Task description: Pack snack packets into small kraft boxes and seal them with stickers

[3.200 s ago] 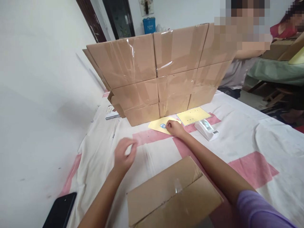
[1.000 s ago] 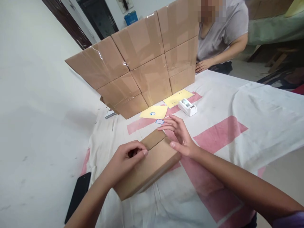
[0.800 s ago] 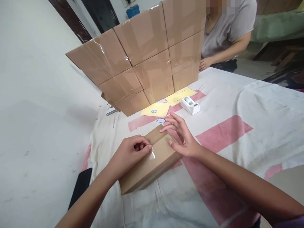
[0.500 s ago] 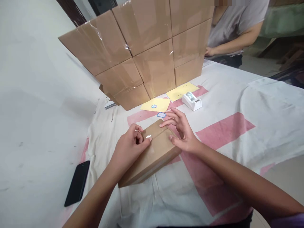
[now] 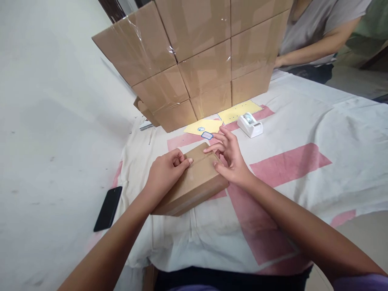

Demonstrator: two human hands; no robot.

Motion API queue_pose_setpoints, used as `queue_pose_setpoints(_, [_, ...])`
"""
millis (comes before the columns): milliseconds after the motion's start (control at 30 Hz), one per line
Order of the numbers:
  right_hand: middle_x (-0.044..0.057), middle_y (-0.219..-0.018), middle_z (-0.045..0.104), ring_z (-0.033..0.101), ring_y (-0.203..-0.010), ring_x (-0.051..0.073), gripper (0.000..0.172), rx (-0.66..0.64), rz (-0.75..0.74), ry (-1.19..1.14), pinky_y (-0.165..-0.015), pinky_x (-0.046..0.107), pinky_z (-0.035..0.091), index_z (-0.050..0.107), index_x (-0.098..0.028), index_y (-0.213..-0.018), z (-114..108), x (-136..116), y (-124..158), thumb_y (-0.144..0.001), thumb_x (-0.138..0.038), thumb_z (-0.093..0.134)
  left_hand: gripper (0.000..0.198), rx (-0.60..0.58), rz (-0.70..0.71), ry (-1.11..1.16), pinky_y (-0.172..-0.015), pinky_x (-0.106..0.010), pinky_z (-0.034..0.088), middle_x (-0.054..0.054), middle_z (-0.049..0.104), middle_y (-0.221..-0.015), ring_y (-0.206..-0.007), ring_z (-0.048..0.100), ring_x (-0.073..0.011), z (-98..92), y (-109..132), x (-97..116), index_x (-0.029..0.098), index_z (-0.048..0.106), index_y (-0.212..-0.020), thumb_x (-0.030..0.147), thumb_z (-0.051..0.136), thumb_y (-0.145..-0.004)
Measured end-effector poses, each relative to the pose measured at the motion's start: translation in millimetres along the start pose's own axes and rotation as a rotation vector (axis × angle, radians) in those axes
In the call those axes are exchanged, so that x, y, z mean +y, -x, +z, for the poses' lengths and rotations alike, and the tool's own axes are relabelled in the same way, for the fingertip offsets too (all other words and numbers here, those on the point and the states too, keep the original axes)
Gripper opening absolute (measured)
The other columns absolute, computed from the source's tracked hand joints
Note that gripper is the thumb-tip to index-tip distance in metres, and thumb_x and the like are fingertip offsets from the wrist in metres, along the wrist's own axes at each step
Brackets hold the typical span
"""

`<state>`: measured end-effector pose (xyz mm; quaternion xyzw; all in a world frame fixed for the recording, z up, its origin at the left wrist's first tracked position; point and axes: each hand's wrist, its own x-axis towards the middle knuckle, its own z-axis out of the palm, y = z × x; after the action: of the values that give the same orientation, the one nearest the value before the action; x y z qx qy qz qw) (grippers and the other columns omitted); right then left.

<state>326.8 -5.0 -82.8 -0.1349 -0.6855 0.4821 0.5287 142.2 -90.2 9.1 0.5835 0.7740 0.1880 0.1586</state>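
Note:
A closed cardboard box (image 5: 197,178) lies on the cloth-covered table between my hands. My left hand (image 5: 168,169) rests on its top, fingers curled in and thumb tip pressed to the forefinger near a strip of clear tape. Whatever sits in that pinch is hidden. At the box's right side is my right hand (image 5: 228,157), fingers spread, its thumb and a fingertip touching the top. A small white label with a blue border (image 5: 207,136) clings to the tip of a stretched finger of that hand.
A wall of taped cartons (image 5: 203,64) stands behind. Before it lie yellow label sheets (image 5: 241,111) and a white label or tape dispenser (image 5: 250,125). A black phone (image 5: 108,209) is at the left edge. Another person's arm (image 5: 315,50) is at the back right.
The view has shifted, so everything sits slightly differently in the frame. A shiny bit at my left thumb is no longer visible. My hands stay in nearly the same places on the box.

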Motion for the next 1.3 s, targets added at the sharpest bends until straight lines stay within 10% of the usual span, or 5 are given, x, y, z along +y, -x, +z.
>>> queue_pose_setpoints(167, [0.011,-0.147,0.042,0.066,-0.108,0.022,0.082,0.002,-0.025,-0.018,-0.077,0.035,0.050,0.018,-0.037,-0.151,0.9,-0.9,0.8,-0.083,-0.017,0.059,0.028,-0.072,0.205,-0.074,-0.067,-0.029,0.043,0.003,0.059,-0.083,-0.074,0.056,-0.0155,-3.7,24.4,-7.2,0.026,0.061,-0.102,0.052,0.058,-0.090])
queue_pose_setpoints(300, [0.011,-0.144,0.044,0.067,-0.107,0.022,0.080,0.014,-0.022,-0.030,-0.074,0.034,0.050,0.021,-0.037,-0.150,2.6,-1.5,1.6,-0.083,-0.019,0.061,0.071,0.064,0.482,-0.382,-0.090,-0.046,0.047,-0.012,0.056,-0.123,-0.108,0.055,-0.0300,9.3,52.8,-18.7,0.025,0.048,-0.143,0.062,0.065,-0.084])
queue_pose_setpoints(567, [0.003,-0.114,0.057,0.062,-0.076,0.014,0.063,0.214,0.063,-0.116,-0.074,0.034,0.054,0.034,-0.037,-0.142,-17.3,2.6,-10.8,-0.089,-0.042,0.069,0.069,0.172,0.675,-0.608,-0.100,-0.050,0.048,-0.014,0.051,-0.148,-0.133,0.049,-0.0358,10.6,57.2,-52.8,0.030,0.039,-0.152,0.051,0.063,-0.091])
queue_pose_setpoints(933, [-0.003,-0.089,0.065,0.048,-0.063,0.010,0.030,-0.353,0.236,-0.077,-0.062,0.026,0.038,0.044,-0.025,-0.110,-14.6,20.5,0.2,-0.088,-0.021,0.065,0.074,0.123,0.736,-0.579,-0.114,-0.058,0.038,-0.011,0.041,-0.160,-0.147,0.038,-0.0369,-21.3,32.1,-118.4,0.033,0.029,-0.157,0.042,0.064,-0.092])
queue_pose_setpoints(1300, [0.000,-0.092,0.064,0.052,-0.070,0.012,0.029,-0.376,0.298,-0.106,-0.061,0.024,0.040,0.050,-0.024,-0.107,0.3,37.6,12.4,-0.086,-0.030,0.069,0.077,0.135,0.743,-0.554,-0.115,-0.057,0.038,-0.010,0.041,-0.160,-0.147,0.038,-0.0368,-20.8,32.8,-120.3,0.034,0.031,-0.156,0.039,0.069,-0.089])
